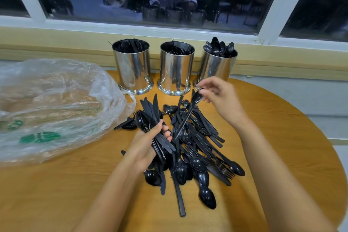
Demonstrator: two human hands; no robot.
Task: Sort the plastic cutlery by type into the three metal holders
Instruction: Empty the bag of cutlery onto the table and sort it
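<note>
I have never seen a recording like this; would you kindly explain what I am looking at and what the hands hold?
There is no machine: one picture, from a camera worn on the person's head, looking down at their bare hands. The left hand grips a bundle of black cutlery; the right hand pinches a spoon by its bowl. On the wooden table lie a mixed cutlery pile and a clear plastic bag. Behind stand three metal holders; the right holder holds spoons.

We look down on a round wooden tabletop [282, 137]. Along its far edge stand the left holder [132, 68], the middle holder [176, 69] and the right holder [216, 68], all metal, upright in a row. Just before them lies a loose pile of black plastic cutlery [197, 156]. A crumpled clear plastic bag [56, 103] rests at the left.
</note>
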